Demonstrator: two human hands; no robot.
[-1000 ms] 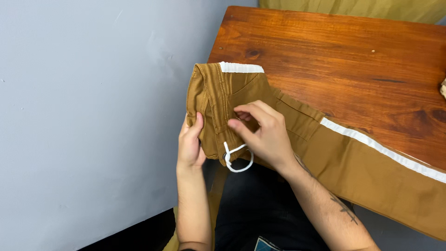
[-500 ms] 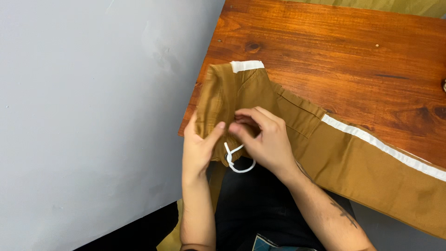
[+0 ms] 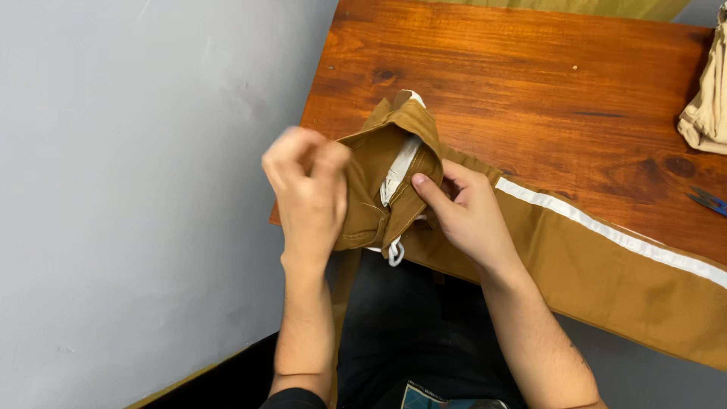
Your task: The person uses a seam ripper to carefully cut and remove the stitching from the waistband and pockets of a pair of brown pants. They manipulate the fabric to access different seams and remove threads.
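A small sewing or garment workroom is suggested. A brown garment (image 3: 606, 265) with a white side stripe (image 3: 613, 235) is spread over a plain wooden table (image 3: 530, 91) set against a bare grey wall (image 3: 136, 189); more folded cloth (image 3: 708, 98) and blue thread snips (image 3: 710, 201) are seen at the table's edge.

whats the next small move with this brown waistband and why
Probably pull the left hand outward to finish spreading the brown garment. Both hands pinch its bunched waistband end, the white lining only partly shows, and the white cord loop hangs below, while the rest lies flat on the wooden table.
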